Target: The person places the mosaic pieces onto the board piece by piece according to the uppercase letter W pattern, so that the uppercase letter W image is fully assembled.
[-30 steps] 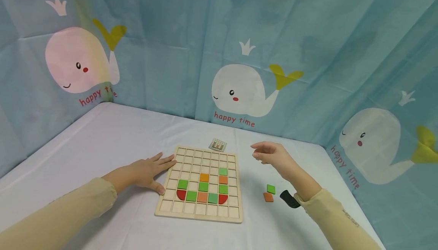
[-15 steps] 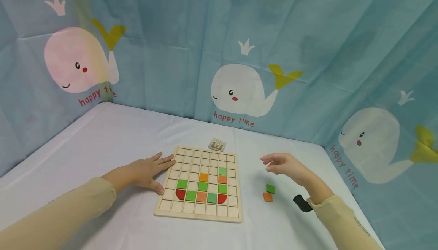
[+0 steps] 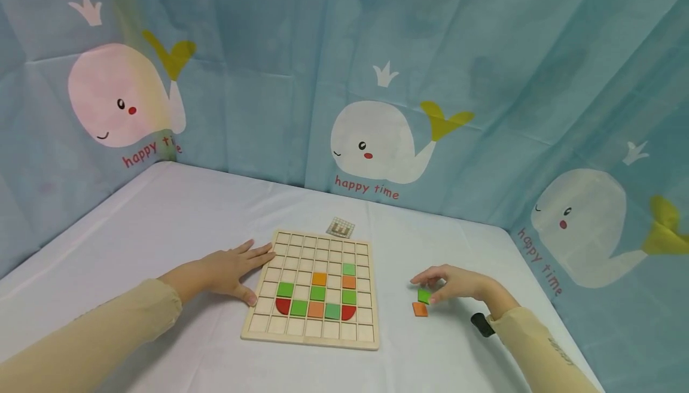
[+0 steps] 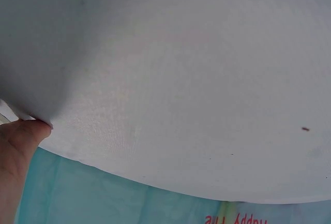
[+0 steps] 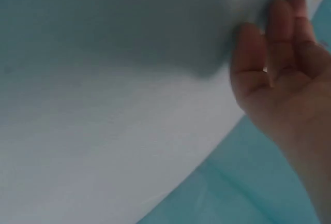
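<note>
A wooden grid board [image 3: 293, 258] lies on the white table, with green, orange and red tiles set in its cells in the head view. My left hand [image 3: 228, 270] rests at the board's left edge, its fingers spread and straight. Right of the board, a loose green square tile [image 3: 423, 295] lies close to an orange square tile [image 3: 420, 309]. My right hand [image 3: 457, 282] is over the green tile, index finger and thumb apart on either side of it. Whether they touch it cannot be made out. In the right wrist view, several fingers [image 5: 249, 58] are slightly bent; no tile shows there.
A small card [image 3: 341, 227] with a printed grid pattern lies just beyond the board's far edge. Close to the right sleeve is a black object [image 3: 481, 325]. A blue curtain [image 3: 258, 112] with whale prints stands behind the white table [image 3: 188, 201].
My right hand has come down from above the table, right of the board, to the green tile. The left hand and the board tiles stay as they were.
</note>
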A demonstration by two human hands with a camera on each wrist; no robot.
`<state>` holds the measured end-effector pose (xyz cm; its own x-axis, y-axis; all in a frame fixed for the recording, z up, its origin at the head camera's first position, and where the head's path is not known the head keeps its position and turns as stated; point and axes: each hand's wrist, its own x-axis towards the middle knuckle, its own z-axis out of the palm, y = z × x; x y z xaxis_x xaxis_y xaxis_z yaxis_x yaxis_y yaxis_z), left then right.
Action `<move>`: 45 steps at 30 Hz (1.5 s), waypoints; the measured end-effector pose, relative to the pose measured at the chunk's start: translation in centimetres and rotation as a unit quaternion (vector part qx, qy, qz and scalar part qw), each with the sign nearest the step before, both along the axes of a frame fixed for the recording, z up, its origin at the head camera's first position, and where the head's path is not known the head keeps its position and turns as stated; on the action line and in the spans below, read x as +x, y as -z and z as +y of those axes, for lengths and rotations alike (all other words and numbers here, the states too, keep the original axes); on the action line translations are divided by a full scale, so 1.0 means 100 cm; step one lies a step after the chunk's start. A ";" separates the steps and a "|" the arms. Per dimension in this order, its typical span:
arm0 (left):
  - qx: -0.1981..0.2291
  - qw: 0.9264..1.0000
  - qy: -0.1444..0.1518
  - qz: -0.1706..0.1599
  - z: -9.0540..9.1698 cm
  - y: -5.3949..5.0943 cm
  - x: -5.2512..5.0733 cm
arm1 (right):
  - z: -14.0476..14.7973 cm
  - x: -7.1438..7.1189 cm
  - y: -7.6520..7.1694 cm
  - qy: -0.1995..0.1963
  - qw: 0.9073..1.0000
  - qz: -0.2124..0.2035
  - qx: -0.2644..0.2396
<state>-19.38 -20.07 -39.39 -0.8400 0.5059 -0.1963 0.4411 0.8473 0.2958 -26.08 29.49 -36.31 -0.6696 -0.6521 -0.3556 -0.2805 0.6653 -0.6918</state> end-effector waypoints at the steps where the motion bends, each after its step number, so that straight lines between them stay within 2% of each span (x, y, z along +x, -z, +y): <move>1: 0.001 1.000 0.000 -0.001 0.000 0.000 0.000 | 0.000 0.000 0.002 -0.007 1.000 -0.003 0.001; 8: -0.001 1.000 -0.007 -0.008 0.002 -0.003 0.001 | -0.007 0.000 0.009 -0.041 0.999 0.017 0.012; 18: -0.001 1.000 -0.005 -0.005 0.001 -0.001 -0.001 | -0.008 -0.001 0.011 -0.044 0.998 0.024 0.027; 27: 0.000 1.000 -0.007 -0.007 0.001 0.000 0.000 | -0.008 0.004 0.015 -0.056 0.996 0.053 0.035; 32: -0.002 1.000 -0.007 -0.007 0.000 0.002 -0.001 | -0.010 0.006 0.016 -0.056 0.996 0.066 0.031; 45: -0.006 1.000 -0.007 -0.007 0.000 -0.002 0.001 | -0.008 0.007 0.018 -0.064 0.995 0.075 0.008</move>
<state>-19.28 -20.03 -39.16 -0.8444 0.4911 -0.2142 0.4243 0.8571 0.2921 -25.35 28.65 -38.13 -0.6270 -0.7311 -0.2690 -0.4629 0.6273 -0.6263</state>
